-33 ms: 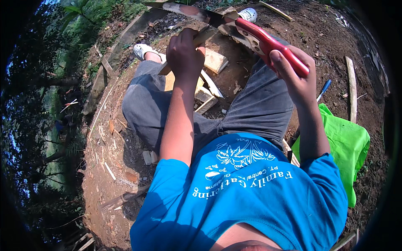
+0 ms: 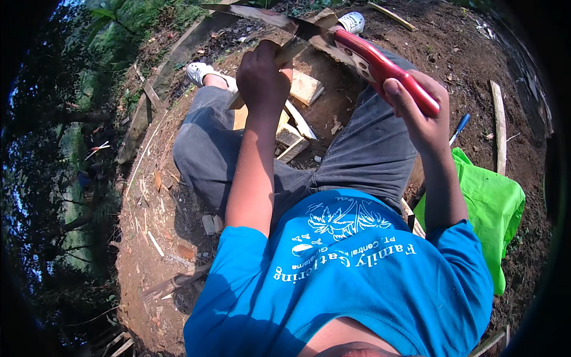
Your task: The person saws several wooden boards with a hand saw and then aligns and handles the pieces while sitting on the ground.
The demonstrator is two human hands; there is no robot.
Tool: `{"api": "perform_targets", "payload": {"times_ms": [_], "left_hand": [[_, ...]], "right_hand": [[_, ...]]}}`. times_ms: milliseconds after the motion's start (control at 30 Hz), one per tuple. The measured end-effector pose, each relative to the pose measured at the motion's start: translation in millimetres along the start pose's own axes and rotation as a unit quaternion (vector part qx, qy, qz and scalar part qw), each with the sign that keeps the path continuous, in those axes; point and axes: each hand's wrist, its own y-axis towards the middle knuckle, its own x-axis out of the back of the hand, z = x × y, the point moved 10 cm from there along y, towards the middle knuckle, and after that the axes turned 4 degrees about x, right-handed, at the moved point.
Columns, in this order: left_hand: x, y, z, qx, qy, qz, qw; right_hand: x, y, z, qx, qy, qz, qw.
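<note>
The red handle of a hand saw (image 2: 380, 62) is wrapped in my right hand (image 2: 423, 110). Its long toothed blade points up and to the left, crossing a strip of wood (image 2: 289, 52) just beyond my left hand. My left hand (image 2: 262, 80) is closed around that strip, which is held at a slant between my spread legs. My fingers hide part of the strip, and whether the teeth have cut into it cannot be made out. Beneath, on the soil, are a pale wooden block (image 2: 305, 89) and several cut wood pieces (image 2: 291, 143).
My legs in grey trousers (image 2: 205, 143) lie either side of the wood, with white clogs (image 2: 199, 72) at the far end. To the right are a bright green cloth or bag (image 2: 485, 208), a blue-handled tool (image 2: 461, 124) and a long wooden stick (image 2: 499, 128). Plants border the left.
The saw's handle end has dipped slightly, and the blade tip has shifted a little to the left. My left foot has moved slightly left. Both hands keep their hold.
</note>
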Motion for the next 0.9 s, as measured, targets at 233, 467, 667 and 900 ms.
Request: {"api": "perform_targets", "payload": {"times_ms": [233,467,667,900], "left_hand": [[8.0,-1.9,17.6,0.096,-0.071,0.121,0.985],[-1.7,-1.4,32.7,0.123,-0.106,0.172,0.972],[-99.0,-58.3,94.9,0.066,0.101,0.299,0.947],[-126.6,-86.8,146.5,0.201,0.122,0.365,0.901]], "right_hand": [[8.5,-16.0,2.6,0.034,0.142,-0.033,0.989],[6.7,-11.0,-17.0,-0.028,0.158,-0.054,0.986],[-23.3,-13.5,-50.6,-0.063,0.124,-0.016,0.99],[-64.6,-38.9,-103.3,-0.075,0.06,0.02,0.995]]}}
